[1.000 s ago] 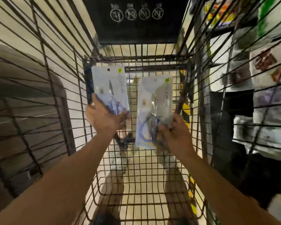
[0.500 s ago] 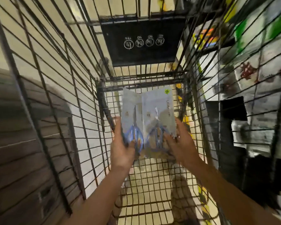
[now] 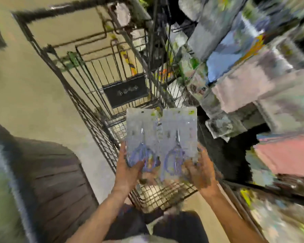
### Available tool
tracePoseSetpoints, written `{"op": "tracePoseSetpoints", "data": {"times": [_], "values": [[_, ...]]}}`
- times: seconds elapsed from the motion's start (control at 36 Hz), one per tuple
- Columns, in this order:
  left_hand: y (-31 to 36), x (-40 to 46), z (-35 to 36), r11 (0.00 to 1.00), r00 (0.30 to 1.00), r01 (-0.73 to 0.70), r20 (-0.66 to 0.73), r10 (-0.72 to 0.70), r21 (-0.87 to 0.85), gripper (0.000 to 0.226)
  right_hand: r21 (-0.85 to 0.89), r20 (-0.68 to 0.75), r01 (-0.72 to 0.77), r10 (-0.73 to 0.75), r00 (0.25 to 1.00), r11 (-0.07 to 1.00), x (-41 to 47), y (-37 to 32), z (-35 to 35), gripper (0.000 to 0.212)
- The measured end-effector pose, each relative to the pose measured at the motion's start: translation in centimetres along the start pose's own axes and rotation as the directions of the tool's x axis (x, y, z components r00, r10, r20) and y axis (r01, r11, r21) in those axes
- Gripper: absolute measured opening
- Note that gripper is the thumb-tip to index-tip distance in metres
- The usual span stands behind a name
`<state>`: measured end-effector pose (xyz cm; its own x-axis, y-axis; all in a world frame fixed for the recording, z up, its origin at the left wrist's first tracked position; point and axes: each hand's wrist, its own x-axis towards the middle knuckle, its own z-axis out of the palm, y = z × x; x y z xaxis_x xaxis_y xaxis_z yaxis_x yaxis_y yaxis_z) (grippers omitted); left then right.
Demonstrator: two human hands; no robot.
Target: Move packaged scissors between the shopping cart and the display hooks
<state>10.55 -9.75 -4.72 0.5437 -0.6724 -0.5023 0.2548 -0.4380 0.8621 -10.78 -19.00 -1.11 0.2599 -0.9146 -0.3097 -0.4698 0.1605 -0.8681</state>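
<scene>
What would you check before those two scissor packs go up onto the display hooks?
1. Left hand grips the left pack at its lower end: ok.
2. Right hand grips the right pack at its lower end: ok.
3. Both packs are lifted above the shopping cart, not caught in its wires: ok.
4. Packs are upright, side by side, top edges roughly level: ok.
5. Hang holes at the top of the packs are free: cannot tell, too blurred.
6. A free display hook is within reach on the shelves to the right: cannot tell, view is smeared.
</scene>
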Motion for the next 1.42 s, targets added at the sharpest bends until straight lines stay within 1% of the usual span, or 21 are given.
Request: {"op": "tracePoseSetpoints", "data": {"times": [0.03,0.06,0.11,0.14,0.22,0.28,0.36,0.44,0.53,0.58,0.67,0.78,0.86,0.92,1.06,1.19,1.28,1.36,1.42], "values": [[1.1,-1.2,-0.5,0.999,0.999,-0.031,0.02,0.03,0.045,0.089,0.079,-0.02,-0.005,0.007,1.0,0.997,-1.2,-1.9,-0.3,0.051],[2.0,-2.1,-1.0,0.996,0.998,-0.053,0.05,0.05,0.065,0.085,0.11,-0.035,-0.002,0.006,0.999,0.994,-2.5,-2.8,-0.9,0.049],[3.3,-3.8,-2.2,0.995,0.992,-0.069,0.108,0.061,0.071,0.078,0.178,-0.034,0.008,-0.002,0.999,0.984,-5.0,-4.0,-1.6,0.051],[4.2,-5.3,-2.7,0.993,0.988,-0.085,0.134,0.074,0.077,0.078,0.216,-0.058,0.004,0.008,0.998,0.976,-6.9,-4.3,-2.3,0.052],[5.5,-6.7,-4.4,0.986,0.977,-0.144,0.169,0.129,0.08,0.084,0.239,-0.087,0.028,-0.007,0.996,0.971,-9.0,-3.7,-2.8,0.05],[6.6,-8.9,-4.9,0.976,0.965,-0.199,0.19,0.18,0.087,0.083,0.25,-0.098,0.054,-0.03,0.995,0.967,-10.8,-3.4,-3.6,0.048],[7.1,-11.8,-5.2,0.961,0.951,-0.259,0.197,0.237,0.098,0.08,0.291,-0.101,0.038,-0.009,0.995,0.956,-13.7,-2.6,-4.7,0.048],[7.1,-15.2,-3.9,0.947,0.939,-0.306,0.196,0.282,0.103,0.083,0.302,-0.128,0.068,-0.03,0.991,0.951,-16.7,-1.9,-7.0,0.049],[7.3,-18.6,-1.6,0.934,0.921,-0.344,0.227,0.317,0.092,0.083,0.345,-0.187,0.113,-0.05,0.981,0.932,-19.4,-1.6,-10.0,0.048],[7.2,-20.8,0.1,0.926,0.908,-0.365,0.255,0.332,0.099,0.082,0.36,-0.227,0.136,-0.054,0.972,0.923,-21.5,-1.0,-12.1,0.052],[7.1,-24.3,2.8,0.906,0.879,-0.412,0.307,0.366,0.099,0.08,0.362,-0.281,0.159,-0.055,0.958,0.918,-25.1,0.2,-15.1,0.06],[7.2,-28.8,6.6,0.867,0.826,-0.49,0.366,0.428,0.092,0.078,0.363,-0.362,0.212,-0.072,0.929,0.907,-29.6,1.3,-19.3,0.06],[7.5,-31.6,9.2,0.843,0.788,-0.528,0.425,0.444,0.098,0.08,0.379,-0.44,0.243,-0.057,0.896,0.893,-32.6,2.3,-22.2,0.058],[7.9,-33.3,10.7,0.822,0.751,-0.562,0.474,0.459,0.094,0.079,0.38,-0.49,0.263,-0.048,0.87,0.887,-34.3,2.6,-23.9,0.058],[9.5,-36.7,14.4,0.833,0.684,-0.553,0.581,0.441,0.019,0.077,0.369,-0.605,0.348,-0.061,0.794,0.862,-37.8,2.3,-27.9,0.056],[11.2,-37.9,17.3,0.817,0.632,-0.577,0.632,0.45,-0.004,0.086,0.355,-0.706,0.401,-0.039,0.707,0.845,-40.3,1.5,-30.2,0.055],[12.4,-38.5,19.0,0.77,0.562,-0.636,0.655,0.505,-0.049,0.084,0.326,-0.762,0.436,-0.04,0.647,0.839,-41.3,0.5,-31.2,0.055],[13.4,-38.6,20.2,0.768,0.512,-0.632,0.69,0.512,-0.101,0.084,0.321,-0.805,0.45,-0.01,0.593,0.834,-42.0,-0.3,-31.9,0.058],[14.4,-39.4,21.1,0.754,0.448,-0.641,0.729,0.518,-0.143,0.086,0.296,-0.824,0.448,-0.011,0.566,0.844,-42.4,-1.0,-32.5,0.061]]}}
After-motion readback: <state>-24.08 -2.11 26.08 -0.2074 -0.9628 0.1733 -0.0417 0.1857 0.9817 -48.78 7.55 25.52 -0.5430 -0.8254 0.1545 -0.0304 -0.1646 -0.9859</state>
